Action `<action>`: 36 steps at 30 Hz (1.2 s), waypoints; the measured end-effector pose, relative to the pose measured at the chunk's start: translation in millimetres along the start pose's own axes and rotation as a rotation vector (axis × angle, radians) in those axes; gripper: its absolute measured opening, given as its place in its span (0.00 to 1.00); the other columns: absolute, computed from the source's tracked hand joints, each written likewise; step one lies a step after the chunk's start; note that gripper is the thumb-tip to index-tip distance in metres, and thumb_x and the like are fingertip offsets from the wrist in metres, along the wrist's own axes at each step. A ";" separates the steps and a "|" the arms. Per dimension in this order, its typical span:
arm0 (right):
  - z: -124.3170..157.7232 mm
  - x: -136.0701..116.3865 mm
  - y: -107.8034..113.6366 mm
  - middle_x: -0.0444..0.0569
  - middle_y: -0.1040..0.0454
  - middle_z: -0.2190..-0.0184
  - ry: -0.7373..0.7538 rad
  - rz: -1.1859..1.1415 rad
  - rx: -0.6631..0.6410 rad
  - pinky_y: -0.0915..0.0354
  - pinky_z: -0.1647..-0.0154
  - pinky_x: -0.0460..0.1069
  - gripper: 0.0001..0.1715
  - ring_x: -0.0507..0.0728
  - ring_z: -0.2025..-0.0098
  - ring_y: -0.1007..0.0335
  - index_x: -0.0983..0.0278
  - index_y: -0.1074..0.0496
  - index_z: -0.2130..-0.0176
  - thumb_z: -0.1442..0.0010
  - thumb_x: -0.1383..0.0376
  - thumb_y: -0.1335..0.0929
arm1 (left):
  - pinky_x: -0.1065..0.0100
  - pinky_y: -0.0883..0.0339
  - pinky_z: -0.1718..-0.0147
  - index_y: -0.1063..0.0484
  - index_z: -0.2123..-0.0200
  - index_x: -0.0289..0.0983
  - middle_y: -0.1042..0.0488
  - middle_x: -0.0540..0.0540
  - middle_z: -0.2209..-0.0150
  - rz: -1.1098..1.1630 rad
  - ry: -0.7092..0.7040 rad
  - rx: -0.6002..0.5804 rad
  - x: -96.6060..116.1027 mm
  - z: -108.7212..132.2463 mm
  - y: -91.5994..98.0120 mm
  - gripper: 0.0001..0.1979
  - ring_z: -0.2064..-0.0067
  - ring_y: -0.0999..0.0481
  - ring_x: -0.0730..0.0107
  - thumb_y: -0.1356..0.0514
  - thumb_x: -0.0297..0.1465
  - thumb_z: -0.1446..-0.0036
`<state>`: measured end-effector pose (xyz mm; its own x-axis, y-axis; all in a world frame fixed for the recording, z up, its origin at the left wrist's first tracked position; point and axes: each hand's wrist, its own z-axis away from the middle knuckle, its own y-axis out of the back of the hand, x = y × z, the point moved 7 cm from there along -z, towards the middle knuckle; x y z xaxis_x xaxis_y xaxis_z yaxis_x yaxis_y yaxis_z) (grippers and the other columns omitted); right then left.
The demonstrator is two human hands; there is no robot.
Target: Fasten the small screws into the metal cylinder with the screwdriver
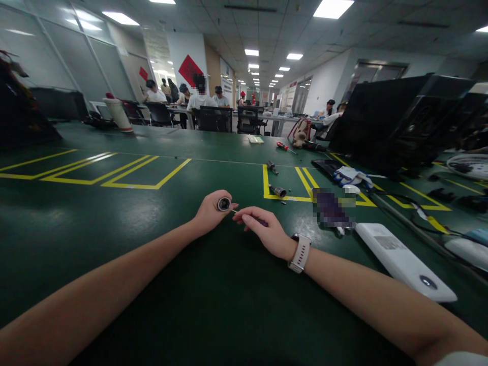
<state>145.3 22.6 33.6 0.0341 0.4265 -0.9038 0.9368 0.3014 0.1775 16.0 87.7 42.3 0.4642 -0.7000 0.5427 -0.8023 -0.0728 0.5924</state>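
My left hand [209, 212] is closed around a small round metal part [223, 204] with a dark centre, held just above the green table [114, 223]. My right hand [263, 231], with a white watch on its wrist, pinches a thin dark-handled tool [259, 220] whose fine metal tip points into the round part. The two hands almost touch at the middle of the table.
Beyond the hands lie two small metal cylinders [277, 191], a red-handled screwdriver [284, 147] and gloves [351, 176]. A white flat device [404, 262] and cables lie at the right. Black monitors [396, 122] stand at the far right. Several people sit at desks in the background.
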 end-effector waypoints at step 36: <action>-3.5 23.5 6.2 0.50 0.23 0.67 -0.210 -0.420 0.084 0.40 0.70 0.47 0.11 0.52 0.69 0.32 0.65 0.24 0.66 0.45 0.63 0.34 | 0.71 0.43 0.74 0.38 0.78 0.36 0.37 0.53 0.77 -0.030 0.033 -0.069 2.2 1.2 -4.4 0.08 0.74 0.37 0.73 0.42 0.32 0.52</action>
<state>150.7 37.5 14.8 -0.2924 0.0987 -0.9512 0.9092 0.3371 -0.2445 20.1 85.6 40.2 0.5008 -0.6746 0.5424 -0.7605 -0.0437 0.6478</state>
